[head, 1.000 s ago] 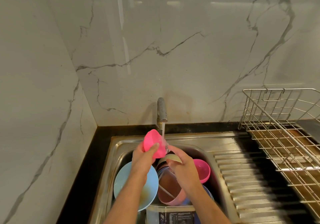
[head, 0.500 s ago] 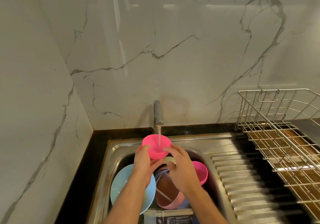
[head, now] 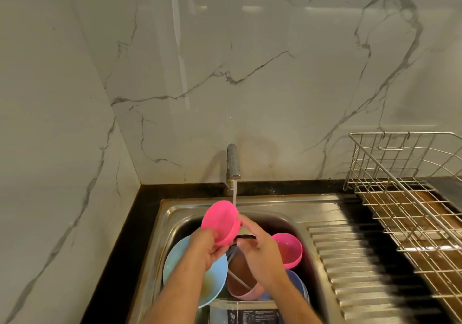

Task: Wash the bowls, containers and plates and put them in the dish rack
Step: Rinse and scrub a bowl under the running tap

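Observation:
My left hand [head: 203, 246] grips a small pink bowl [head: 220, 221] at its lower rim, tilted with its underside toward me, just under the running tap [head: 233, 165]. My right hand [head: 257, 246] touches the bowl's right rim with its fingertips. Below in the sink [head: 272, 211] lie a light blue plate [head: 215, 281], a second pink bowl [head: 288, 248], a brownish pink container [head: 240, 281] holding dirty water, and a clear container [head: 250, 311] with a label. The wire dish rack [head: 405, 198] stands at the right, with nothing in it that I can see.
A ribbed steel drainboard [head: 350, 261] lies between the sink and the rack. Marble walls close off the back and the left. A black counter strip [head: 130, 248] runs along the sink's left side.
The pink bowl, upright under the stream half a second ago, has been turned so its underside faces me. Both hands stayed on it.

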